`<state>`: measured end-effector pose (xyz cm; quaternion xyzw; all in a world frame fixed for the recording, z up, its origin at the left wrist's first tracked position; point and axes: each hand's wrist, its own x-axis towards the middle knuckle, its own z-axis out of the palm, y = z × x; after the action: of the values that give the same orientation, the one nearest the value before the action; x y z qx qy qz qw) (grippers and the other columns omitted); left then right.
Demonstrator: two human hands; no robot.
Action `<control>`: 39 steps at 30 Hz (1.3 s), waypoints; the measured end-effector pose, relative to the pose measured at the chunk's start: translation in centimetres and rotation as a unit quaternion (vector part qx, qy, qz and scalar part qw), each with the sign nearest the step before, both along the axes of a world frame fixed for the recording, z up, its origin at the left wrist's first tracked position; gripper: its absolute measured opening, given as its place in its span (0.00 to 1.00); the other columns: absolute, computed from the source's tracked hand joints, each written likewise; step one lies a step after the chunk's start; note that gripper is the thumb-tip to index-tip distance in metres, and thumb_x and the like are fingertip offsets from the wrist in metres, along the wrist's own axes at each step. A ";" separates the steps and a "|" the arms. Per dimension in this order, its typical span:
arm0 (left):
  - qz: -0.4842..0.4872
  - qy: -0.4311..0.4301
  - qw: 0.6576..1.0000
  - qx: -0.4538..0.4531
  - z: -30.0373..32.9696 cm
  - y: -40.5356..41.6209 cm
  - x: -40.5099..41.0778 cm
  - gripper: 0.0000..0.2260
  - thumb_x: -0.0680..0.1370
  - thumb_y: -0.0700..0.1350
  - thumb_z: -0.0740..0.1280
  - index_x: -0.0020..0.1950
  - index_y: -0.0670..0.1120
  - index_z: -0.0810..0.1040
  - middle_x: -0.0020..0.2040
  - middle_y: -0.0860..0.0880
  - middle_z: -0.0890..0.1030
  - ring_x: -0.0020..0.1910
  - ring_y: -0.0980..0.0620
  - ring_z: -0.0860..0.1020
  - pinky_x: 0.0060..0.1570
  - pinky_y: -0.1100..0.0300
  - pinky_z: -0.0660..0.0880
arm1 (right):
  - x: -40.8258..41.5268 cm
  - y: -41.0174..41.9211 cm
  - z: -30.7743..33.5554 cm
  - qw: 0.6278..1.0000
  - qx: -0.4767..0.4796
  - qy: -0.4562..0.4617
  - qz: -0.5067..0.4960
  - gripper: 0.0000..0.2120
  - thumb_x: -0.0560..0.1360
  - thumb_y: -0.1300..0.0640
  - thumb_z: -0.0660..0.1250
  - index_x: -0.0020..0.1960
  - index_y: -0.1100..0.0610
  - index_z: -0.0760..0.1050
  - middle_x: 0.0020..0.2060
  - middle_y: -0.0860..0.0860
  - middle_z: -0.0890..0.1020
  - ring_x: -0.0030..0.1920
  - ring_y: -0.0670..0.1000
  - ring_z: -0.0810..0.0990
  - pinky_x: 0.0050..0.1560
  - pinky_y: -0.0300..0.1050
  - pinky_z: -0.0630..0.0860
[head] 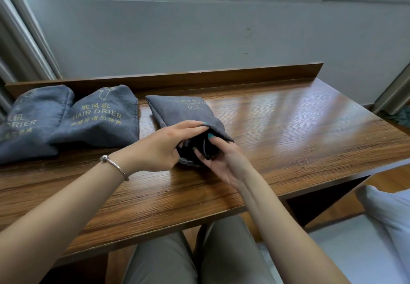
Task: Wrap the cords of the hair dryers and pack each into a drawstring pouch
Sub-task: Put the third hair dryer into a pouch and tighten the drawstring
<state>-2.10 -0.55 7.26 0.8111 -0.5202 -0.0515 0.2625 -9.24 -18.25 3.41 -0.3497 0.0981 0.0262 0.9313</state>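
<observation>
Pouch under work: grey fabric drawstring pouch [188,113] with gold lettering, lying flat on the brown wood-grain tabletop [288,132] near its middle, closed end toward the wall, mouth toward the person. A black object [205,148], apparently the hair dryer with its cord, sits in the mouth, mostly covered by fabric and hands; how the cord is wound cannot be made out.

Left hand [159,148]: fingers curled over the upper edge of the pouch mouth, pinching the fabric. Thin silver bracelet [114,166] on that wrist.

Right hand [218,164]: palm turned up, fingers partly closed around the black object at the opening, thumb pressing on top of it against the pouch edge. Teal nail polish visible on both hands.

Two more grey fabric pouches with gold "HAIR DRIER" print lie side by side at the left of the table, touching each other, well apart from the one being handled: the far-left pouch [28,126] and the second left pouch [99,117]. Both look filled and bulging.

Grey trouser legs [164,261] show below the near table edge.
</observation>
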 end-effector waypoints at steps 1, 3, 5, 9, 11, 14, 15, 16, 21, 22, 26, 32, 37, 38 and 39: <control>0.012 0.000 1.000 0.003 -0.6 0.4 0.1 0.37 0.71 0.24 0.61 0.77 0.49 0.62 0.74 0.55 0.63 0.74 0.59 0.61 0.70 0.68 0.62 | 0.2 0.1 -0.6 1.000 -0.015 -0.004 -0.006 0.13 0.79 0.66 0.61 0.63 0.61 0.74 0.58 0.60 0.80 0.63 0.58 0.77 0.60 0.54 0.76; 0.037 0.003 0.999 0.001 -1.6 1.3 0.1 0.38 0.70 0.24 0.60 0.77 0.49 0.64 0.74 0.55 0.64 0.73 0.59 0.63 0.69 0.70 0.62 | 0.5 0.5 -1.7 0.993 -0.113 0.014 -0.017 0.12 0.80 0.62 0.62 0.62 0.60 0.73 0.58 0.60 0.80 0.59 0.58 0.79 0.57 0.56 0.78; 0.054 0.012 0.998 -0.011 -2.4 1.7 -0.2 0.39 0.69 0.23 0.59 0.76 0.49 0.64 0.74 0.56 0.64 0.69 0.65 0.64 0.64 0.76 0.61 | 0.5 0.8 -1.9 0.958 -0.281 0.053 0.001 0.12 0.81 0.54 0.62 0.62 0.57 0.71 0.57 0.59 0.80 0.48 0.59 0.84 0.40 0.52 0.82; 0.089 0.014 0.995 -0.039 -3.7 2.2 -1.0 0.39 0.69 0.23 0.59 0.76 0.49 0.62 0.74 0.58 0.62 0.69 0.64 0.63 0.63 0.76 0.60 | 0.0 0.6 -0.7 0.781 -0.620 0.083 0.001 0.20 0.76 0.36 0.61 0.51 0.52 0.75 0.43 0.52 0.84 0.34 0.56 0.84 0.35 0.48 0.75; 0.110 -0.014 0.993 -0.048 -4.4 2.4 -1.3 0.39 0.69 0.25 0.60 0.77 0.50 0.62 0.74 0.60 0.61 0.71 0.57 0.64 0.68 0.71 0.60 | -0.5 0.2 -1.1 0.573 -0.810 0.107 -0.068 0.25 0.76 0.32 0.57 0.49 0.54 0.75 0.42 0.53 0.84 0.43 0.58 0.83 0.41 0.48 0.70; 0.148 -0.077 0.985 -0.050 -5.5 2.0 -2.2 0.38 0.68 0.26 0.62 0.76 0.48 0.65 0.72 0.61 0.63 0.62 0.50 0.67 0.65 0.66 0.62 | -1.3 -0.2 -2.6 0.467 -0.859 0.048 -0.201 0.19 0.75 0.37 0.63 0.48 0.53 0.78 0.46 0.53 0.78 0.46 0.59 0.78 0.39 0.46 0.67; 0.163 -0.104 0.980 -0.045 -5.7 2.0 -2.6 0.37 0.68 0.28 0.64 0.76 0.47 0.65 0.72 0.59 0.64 0.61 0.49 0.67 0.64 0.65 0.64 | -1.4 -0.6 -3.2 0.469 -0.851 0.022 -0.236 0.17 0.74 0.38 0.66 0.48 0.51 0.80 0.48 0.53 0.74 0.48 0.58 0.76 0.41 0.47 0.69; 0.182 -0.138 0.973 -0.032 -6.0 1.9 -2.9 0.35 0.68 0.30 0.65 0.75 0.46 0.67 0.73 0.56 0.66 0.60 0.48 0.68 0.62 0.64 0.66 | -1.3 -1.1 -3.7 0.482 -0.840 0.004 -0.251 0.15 0.73 0.40 0.68 0.50 0.51 0.80 0.51 0.54 0.72 0.51 0.57 0.74 0.46 0.48 0.72; 0.287 -0.197 0.938 0.003 -6.6 1.5 -4.2 0.26 0.71 0.39 0.70 0.69 0.45 0.73 0.66 0.47 0.76 0.52 0.42 0.80 0.42 0.51 0.81 | 0.1 -3.0 -3.9 0.668 -0.725 -0.081 -0.149 0.09 0.76 0.62 0.67 0.56 0.57 0.76 0.52 0.50 0.73 0.50 0.56 0.78 0.50 0.43 0.73; 0.300 -0.185 0.936 -0.008 -6.2 1.2 -4.3 0.24 0.72 0.37 0.69 0.69 0.44 0.73 0.64 0.47 0.77 0.50 0.42 0.81 0.40 0.52 0.80 | 0.4 -3.0 -3.7 0.657 -0.732 -0.097 -0.152 0.11 0.74 0.67 0.65 0.55 0.57 0.76 0.49 0.50 0.76 0.48 0.56 0.78 0.47 0.42 0.73; 0.316 -0.120 0.931 -0.136 -2.1 0.6 -3.2 0.20 0.76 0.32 0.63 0.68 0.41 0.74 0.61 0.46 0.77 0.54 0.43 0.79 0.51 0.56 0.74 | 1.4 -2.5 0.4 0.641 -0.724 -0.154 -0.204 0.13 0.71 0.72 0.60 0.50 0.60 0.76 0.44 0.50 0.77 0.40 0.50 0.74 0.41 0.34 0.70; 0.339 -0.198 0.875 -0.284 9.1 1.4 -1.6 0.18 0.76 0.36 0.60 0.65 0.40 0.78 0.56 0.45 0.81 0.52 0.48 0.78 0.54 0.70 0.66 | 3.1 -3.0 12.4 0.556 -0.727 -0.268 -0.301 0.20 0.70 0.73 0.59 0.59 0.64 0.78 0.50 0.52 0.79 0.49 0.44 0.74 0.53 0.28 0.69; 0.330 -0.195 0.871 -0.307 13.5 2.1 0.2 0.18 0.76 0.34 0.60 0.63 0.42 0.80 0.50 0.49 0.82 0.46 0.53 0.77 0.47 0.80 0.66 | 4.1 -3.0 16.4 0.536 -0.728 -0.301 -0.303 0.20 0.72 0.72 0.59 0.61 0.63 0.78 0.49 0.50 0.78 0.49 0.45 0.75 0.52 0.24 0.68; 0.333 -0.180 0.878 -0.293 13.6 2.1 0.8 0.18 0.77 0.34 0.60 0.63 0.42 0.80 0.50 0.50 0.81 0.45 0.55 0.76 0.45 0.81 0.66 | 4.6 -3.1 16.3 0.535 -0.733 -0.297 -0.296 0.20 0.72 0.73 0.59 0.61 0.64 0.78 0.49 0.50 0.78 0.49 0.46 0.76 0.52 0.23 0.67; 0.338 -0.163 0.886 -0.272 13.5 2.0 1.5 0.18 0.77 0.34 0.60 0.63 0.43 0.80 0.50 0.51 0.81 0.45 0.56 0.74 0.43 0.82 0.65 | 5.2 -3.2 16.1 0.536 -0.742 -0.286 -0.284 0.19 0.73 0.73 0.58 0.60 0.64 0.78 0.49 0.51 0.78 0.49 0.48 0.76 0.52 0.23 0.67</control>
<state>-0.63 1.49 20.76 0.8316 -0.2437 0.3166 0.3858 -4.02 -21.50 19.47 -0.8579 -0.0950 -0.4231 0.2757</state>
